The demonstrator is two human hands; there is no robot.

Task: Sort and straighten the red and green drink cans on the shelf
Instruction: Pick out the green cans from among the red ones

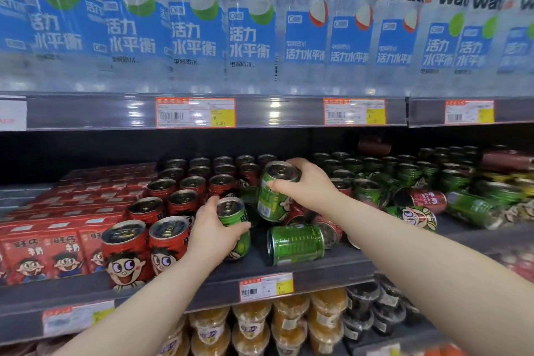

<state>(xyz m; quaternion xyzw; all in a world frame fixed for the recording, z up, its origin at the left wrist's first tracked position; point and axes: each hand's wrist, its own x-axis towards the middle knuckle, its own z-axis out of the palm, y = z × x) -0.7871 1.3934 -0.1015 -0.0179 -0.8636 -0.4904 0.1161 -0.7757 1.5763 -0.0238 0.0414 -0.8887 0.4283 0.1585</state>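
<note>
Lower shelf, nearest: orange cups (251, 324) and dark cups (364, 300); above them the shelf edge (173, 286) with a price tag (265, 286).

Front row on the shelf: upright red cans (124, 251), red cartons (43, 254) to their left; one fallen green can (294, 244) lying on its side just right of the left hand.

Left hand (212, 230): fingers and thumb curled round a small green can (231, 212), top up, slightly tilted, just beside the red rows; whether its base rests on the shelf, cannot tell.

Right hand (307, 185): fingers wrapped over the upper part of a second green can (273, 193), tilted, above a heap of tipped cans.

Further right: a red can on its side (422, 199) and toppled green cans (474, 211); behind them upright green cans (404, 173).

Top shelf, farthest: water bottles (193, 23) in a row.
</note>
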